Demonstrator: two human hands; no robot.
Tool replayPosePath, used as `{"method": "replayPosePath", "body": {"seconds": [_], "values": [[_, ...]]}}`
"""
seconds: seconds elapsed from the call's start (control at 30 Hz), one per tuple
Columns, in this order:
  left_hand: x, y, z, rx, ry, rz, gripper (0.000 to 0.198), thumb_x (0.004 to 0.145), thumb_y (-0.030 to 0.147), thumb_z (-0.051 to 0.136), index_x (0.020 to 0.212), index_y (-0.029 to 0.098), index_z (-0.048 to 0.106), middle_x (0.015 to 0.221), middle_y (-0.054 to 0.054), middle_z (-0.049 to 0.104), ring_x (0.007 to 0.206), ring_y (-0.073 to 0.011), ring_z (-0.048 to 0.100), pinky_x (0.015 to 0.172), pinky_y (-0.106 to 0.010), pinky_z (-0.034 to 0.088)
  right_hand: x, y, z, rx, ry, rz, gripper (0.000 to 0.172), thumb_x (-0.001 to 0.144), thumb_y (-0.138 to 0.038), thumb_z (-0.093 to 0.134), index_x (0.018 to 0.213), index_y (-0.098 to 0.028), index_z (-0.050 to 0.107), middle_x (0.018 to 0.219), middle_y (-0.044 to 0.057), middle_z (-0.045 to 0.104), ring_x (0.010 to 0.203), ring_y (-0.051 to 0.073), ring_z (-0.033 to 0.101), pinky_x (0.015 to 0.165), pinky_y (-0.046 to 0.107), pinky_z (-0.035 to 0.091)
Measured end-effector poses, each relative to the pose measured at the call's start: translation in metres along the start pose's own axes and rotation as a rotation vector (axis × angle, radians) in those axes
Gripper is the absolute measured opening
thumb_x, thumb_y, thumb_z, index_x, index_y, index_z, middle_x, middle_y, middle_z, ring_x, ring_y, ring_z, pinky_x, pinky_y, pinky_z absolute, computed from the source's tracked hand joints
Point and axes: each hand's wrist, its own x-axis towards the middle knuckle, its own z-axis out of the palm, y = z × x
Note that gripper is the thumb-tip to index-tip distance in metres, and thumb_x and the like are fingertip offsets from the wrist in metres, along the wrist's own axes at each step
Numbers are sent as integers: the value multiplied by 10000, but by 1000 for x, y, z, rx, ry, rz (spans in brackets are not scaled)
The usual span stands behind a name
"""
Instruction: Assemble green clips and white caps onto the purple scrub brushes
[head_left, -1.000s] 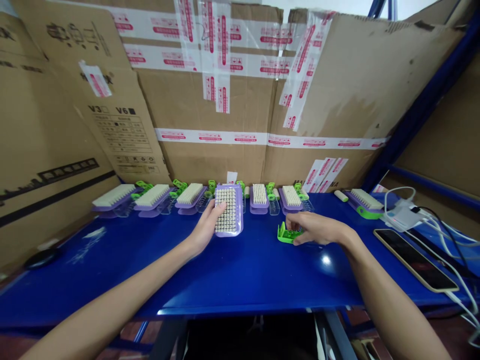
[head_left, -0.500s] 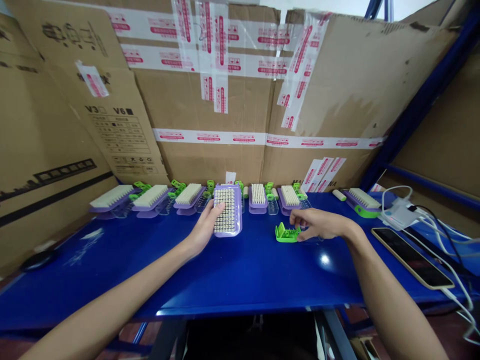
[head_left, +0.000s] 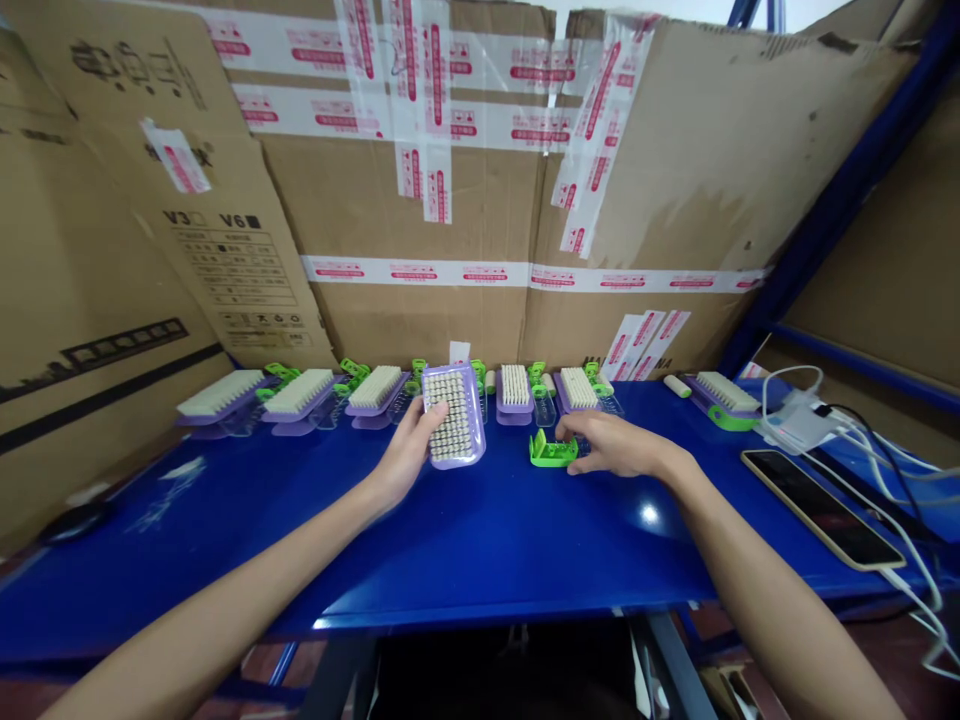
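My left hand [head_left: 401,455] is closed on the left side of a purple scrubbing brush [head_left: 454,415], raised above the table with its pale bristle tufts toward me and my thumb across them. To its right, my right hand [head_left: 611,445] has its fingers bent round the right end of a bright green plastic piece [head_left: 553,452], a hollow frame with upright ends. A clear part shows partly behind those fingers, mostly hidden. The green piece is close to the blue tabletop; whether it touches the surface I cannot tell.
Along the cardboard wall [head_left: 420,320] stand several purple brushes [head_left: 301,392] with green clips and clear parts beside them. At the right lie a pale roller [head_left: 677,386], a white charger [head_left: 799,422] with cables, and a phone [head_left: 821,508] on the blue table [head_left: 480,560].
My right hand has moved left and slightly away from me, carrying the green plastic piece nearer the held brush. The brush in my left hand has tilted a little.
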Motion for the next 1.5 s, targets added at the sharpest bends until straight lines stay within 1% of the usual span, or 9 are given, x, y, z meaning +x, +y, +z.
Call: {"method": "replayPosePath", "body": {"seconds": [0.13,0.3,0.6,0.73,0.9,1.07,1.23,1.4,1.5], "values": [[-2,2,2,8,-5,6,738,788,672,1015,1287,217,718,1291,-118,826,1169,-345,815,1016,-481,698,2,-2,3,-32,-17,7,330,949,-254,880,1213,-202,689,1210,106,739,1085,285,691,943,380,518],[-2,1,4,34,6,29,718,791,668,1018,1274,220,732,1273,-113,821,1217,-347,799,1054,-481,679,4,0,4,-32,-11,4,314,976,-284,864,1222,-203,686,1210,111,748,1077,295,695,929,385,509],[-1,-1,3,13,5,22,693,802,633,1021,1275,223,723,1290,-122,820,1165,-343,813,1030,-498,684,4,-3,3,-12,26,-9,300,971,-269,868,1220,-204,713,1231,119,776,1134,307,712,977,396,528],[0,-1,2,22,1,25,740,788,662,1022,1288,215,710,1321,-127,814,1181,-345,810,1030,-504,689,5,1,4,-7,42,-18,318,954,-252,883,1227,-205,727,1228,118,787,1134,314,723,977,404,541],[0,-2,2,25,1,39,732,782,671,1024,1268,218,717,1280,-111,825,1203,-341,808,1082,-515,684,7,9,6,-7,63,-54,335,928,-209,894,1223,-216,734,1236,111,801,1138,306,728,985,413,554],[2,-2,4,32,-2,24,799,743,716,1036,1276,220,706,1335,-123,817,1203,-348,811,1051,-516,699,8,13,7,-11,68,-60,318,915,-198,905,1181,-214,730,1210,106,801,1120,302,729,977,412,554],[2,-4,2,45,-7,20,795,747,726,1028,1262,218,699,1352,-136,814,1195,-357,816,1012,-510,705,7,14,8,-10,79,-73,305,896,-208,910,1144,-223,733,1171,87,800,1086,296,735,961,404,561],[3,-4,0,47,-21,29,742,793,686,1011,1279,221,696,1337,-128,815,1212,-352,814,1043,-520,700,8,14,10,22,100,-81,325,916,-212,907,1193,-224,739,1219,93,815,1130,303,754,974,409,571],[4,-5,0,55,-30,32,754,779,661,1031,1284,225,682,1316,-121,815,1213,-349,812,1033,-515,704,9,13,12,18,106,-94,326,932,-218,900,1217,-222,742,1226,97,819,1121,300,759,974,417,580]]}}
